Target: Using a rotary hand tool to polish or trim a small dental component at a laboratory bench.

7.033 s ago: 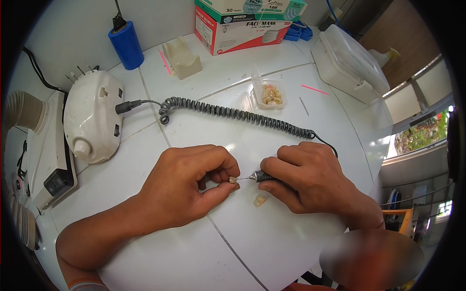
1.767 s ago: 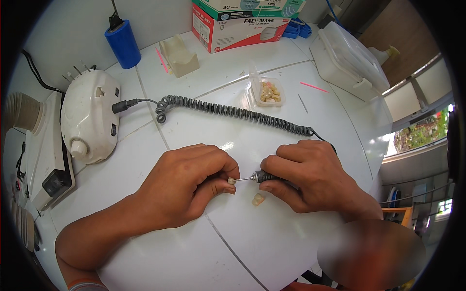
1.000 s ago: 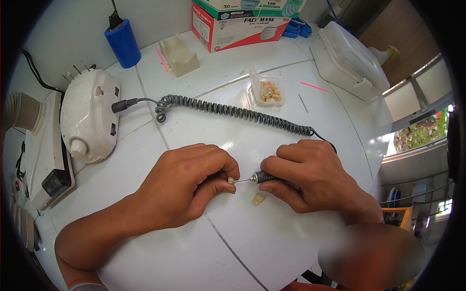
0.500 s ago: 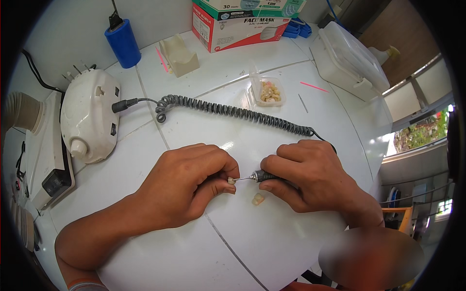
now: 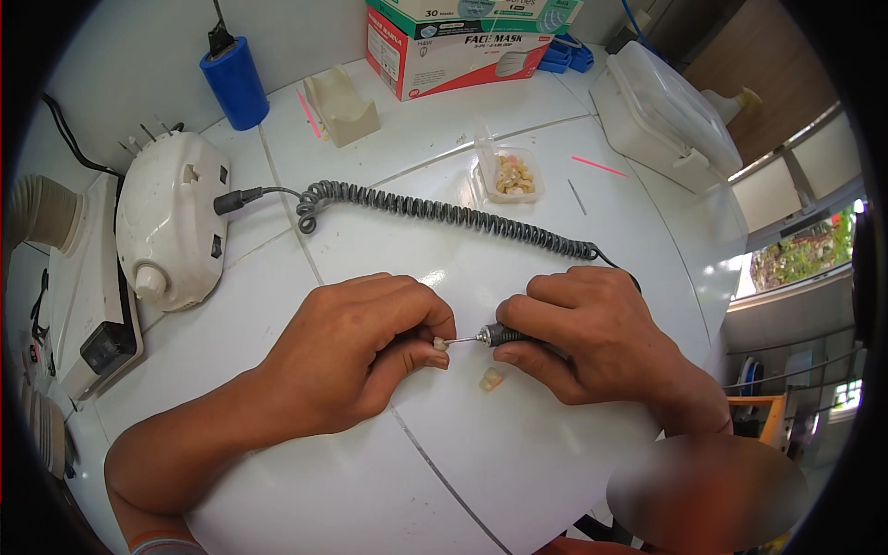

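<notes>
Head view: the right hand [image 5: 592, 338] grips a rotary handpiece [image 5: 504, 335], a slim tool with a dark knurled collar and a thin bright metal bit at its front end. Only the collar and bit show; the rest of the body is hidden inside the closed fingers. The handpiece lies nearly level, with its long axis running left to right across the picture, and its bit points toward the person's left. The bit tip meets a small cream-coloured tooth piece [image 5: 440, 343], which the left hand [image 5: 356, 356] pinches between thumb and fingertips; most of this piece is covered by the fingers. Both hands rest low over the white table [image 5: 444, 462], near its middle and close to the person. A second tooth piece [image 5: 491, 378], pale cream and irregular in shape, lies loose on the table just below the bit, between the two hands. A dark coiled cord [image 5: 444, 211] runs from behind the right hand across the table to a white control unit [image 5: 171, 217] at the left. A small clear container [image 5: 511, 176] holding more cream-coloured pieces stands beyond the cord. A blue cylinder [image 5: 235, 81] and a box of face masks [image 5: 444, 46] stand at the far edge of the table.
</notes>
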